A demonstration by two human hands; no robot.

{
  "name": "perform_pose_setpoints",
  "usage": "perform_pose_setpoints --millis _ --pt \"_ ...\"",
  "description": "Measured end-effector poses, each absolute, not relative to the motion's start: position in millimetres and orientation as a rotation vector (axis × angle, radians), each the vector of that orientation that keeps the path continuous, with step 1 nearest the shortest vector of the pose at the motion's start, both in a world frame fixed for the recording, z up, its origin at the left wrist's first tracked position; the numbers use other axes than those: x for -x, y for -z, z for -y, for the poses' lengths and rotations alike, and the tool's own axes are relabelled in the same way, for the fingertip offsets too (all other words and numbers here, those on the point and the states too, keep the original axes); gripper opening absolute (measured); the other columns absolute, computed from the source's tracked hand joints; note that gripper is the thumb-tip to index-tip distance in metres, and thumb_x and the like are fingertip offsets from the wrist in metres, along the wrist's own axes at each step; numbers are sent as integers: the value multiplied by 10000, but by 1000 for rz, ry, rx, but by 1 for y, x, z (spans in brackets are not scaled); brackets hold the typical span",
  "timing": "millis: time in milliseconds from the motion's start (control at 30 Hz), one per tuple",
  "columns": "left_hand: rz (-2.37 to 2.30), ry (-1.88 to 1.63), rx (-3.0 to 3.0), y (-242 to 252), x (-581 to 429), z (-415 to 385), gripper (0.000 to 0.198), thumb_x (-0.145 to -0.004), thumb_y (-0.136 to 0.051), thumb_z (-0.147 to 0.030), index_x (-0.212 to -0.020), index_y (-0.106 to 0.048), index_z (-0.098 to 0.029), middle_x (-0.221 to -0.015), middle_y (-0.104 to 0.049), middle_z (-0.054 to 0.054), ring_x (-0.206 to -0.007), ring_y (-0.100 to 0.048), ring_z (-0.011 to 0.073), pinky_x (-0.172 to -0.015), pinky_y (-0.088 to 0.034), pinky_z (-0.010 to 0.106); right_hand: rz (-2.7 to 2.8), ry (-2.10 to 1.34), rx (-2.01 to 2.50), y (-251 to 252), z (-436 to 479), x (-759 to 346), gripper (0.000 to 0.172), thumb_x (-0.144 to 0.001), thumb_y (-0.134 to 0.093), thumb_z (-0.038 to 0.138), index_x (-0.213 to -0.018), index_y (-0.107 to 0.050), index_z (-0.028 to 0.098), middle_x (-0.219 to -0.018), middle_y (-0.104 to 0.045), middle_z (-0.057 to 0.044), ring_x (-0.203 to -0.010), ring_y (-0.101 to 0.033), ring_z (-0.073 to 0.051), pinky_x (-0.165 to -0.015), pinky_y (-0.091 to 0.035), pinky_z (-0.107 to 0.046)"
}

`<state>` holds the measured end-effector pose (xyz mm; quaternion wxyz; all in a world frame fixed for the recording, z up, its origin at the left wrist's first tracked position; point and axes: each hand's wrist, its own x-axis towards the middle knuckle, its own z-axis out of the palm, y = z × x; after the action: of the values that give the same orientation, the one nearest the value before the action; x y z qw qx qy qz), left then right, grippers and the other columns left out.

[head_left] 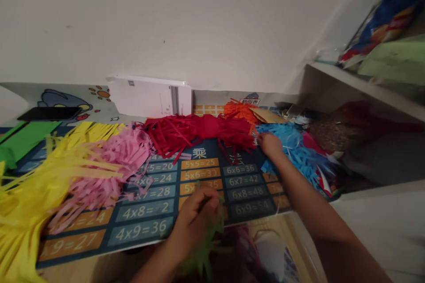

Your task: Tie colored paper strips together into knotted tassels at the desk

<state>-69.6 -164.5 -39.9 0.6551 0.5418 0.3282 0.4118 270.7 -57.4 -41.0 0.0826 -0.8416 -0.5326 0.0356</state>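
My left hand (195, 214) is shut on a bunch of light green fringed paper (207, 247) over the front edge of a printed multiplication-table desk mat (199, 225). My right hand (270, 147) rests on a heap of blue paper fringe (295, 154), fingers curled, and its grip is unclear. Behind the hands lies a red fringed paper bundle (199, 132), bound at its middle by a band. Pink paper fringe (113, 172) and yellow paper fringe (43, 181) spread across the left of the mat, and orange fringe (241, 112) sits at the back.
A sheet of green paper (26, 141) and a black tablet or phone (49, 113) lie at the far left. A white box (149, 97) leans on the wall behind the mat. To the right, a white shelf (365, 84) holds a colourful packet (381, 26).
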Motion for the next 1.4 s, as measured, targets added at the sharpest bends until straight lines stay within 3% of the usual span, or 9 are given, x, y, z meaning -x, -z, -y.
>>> perform_pose_setpoints --millis 200,400,500,667,767,967,1100,1233,1400 --pt "-773 -1004 -1693 36 78 156 286 -948 -565 -389 -921 -803 -232 -858 -750 73 -778 -687 192 -724 -541 300 1586 -69 2693 56 40 -275 350 -965 -627 396 -1197 -629 134 -1204 -641 -111 -1058 -641 -228 -923 -542 -442" --pt "-860 -966 -1521 37 74 162 255 -868 -674 -418 -813 -804 -205 -818 -748 63 -786 -685 189 -729 -533 281 1614 -131 2631 56 37 -288 310 -963 -635 375 -1157 -639 134 -1143 -656 -97 -987 -655 -204 -863 -565 -398" --pt "-896 -874 -1169 40 70 170 386 -791 -734 -538 -721 -760 -160 -655 -693 42 -599 -614 140 -560 -468 228 1701 -135 2464 59 43 -296 273 -970 -621 392 -1097 -652 153 -1076 -670 -70 -930 -658 -182 -829 -562 -373" --pt "-870 -903 -838 40 66 174 483 -588 -870 -572 -742 -743 -132 -653 -699 44 -524 -563 102 -491 -412 199 1677 -65 2177 71 48 -309 256 -957 -607 393 -800 -656 197 -809 -668 -52 -785 -644 -203 -797 -516 -408" --pt "-857 -925 -819 38 64 174 465 -582 -881 -547 -751 -742 -137 -631 -689 29 -526 -565 99 -514 -418 204 1622 -49 2065 76 51 -312 316 -949 -586 368 -666 -638 236 -674 -633 -81 -708 -625 -251 -759 -466 -447" --pt "-875 -972 -968 39 63 174 323 -621 -888 -415 -751 -754 -151 -608 -660 -10 -567 -559 96 -582 -436 212 1549 -74 1917 61 58 -314 257 -927 -615 393 -774 -681 197 -698 -656 -32 -612 -555 -152 -672 -462 -335" --pt "-896 -1000 -1008 42 63 172 235 -688 -845 -363 -792 -766 -168 -676 -699 0 -611 -595 110 -627 -467 224 1459 -27 1824 42 94 -276 236 -897 -594 394 -818 -717 209 -852 -722 -93 -767 -640 -232 -741 -479 -378" --pt "-893 -1022 -1080 42 59 170 190 -730 -808 -341 -802 -763 -171 -708 -715 12 -655 -628 131 -665 -493 241 1450 -478 1491 43 164 -183 165 -822 -723 404 -861 -742 246 -910 -733 -40 -838 -675 -219 -795 -534 -362" --pt "-941 -1013 -1230 40 55 169 178 -780 -765 -341 -795 -756 -164 -756 -734 32 -717 -655 153 -710 -509 259 947 -951 1196 69 211 -101 149 -754 -801 346 -855 -745 251 -824 -734 -18 -760 -685 -186 -710 -562 -316"
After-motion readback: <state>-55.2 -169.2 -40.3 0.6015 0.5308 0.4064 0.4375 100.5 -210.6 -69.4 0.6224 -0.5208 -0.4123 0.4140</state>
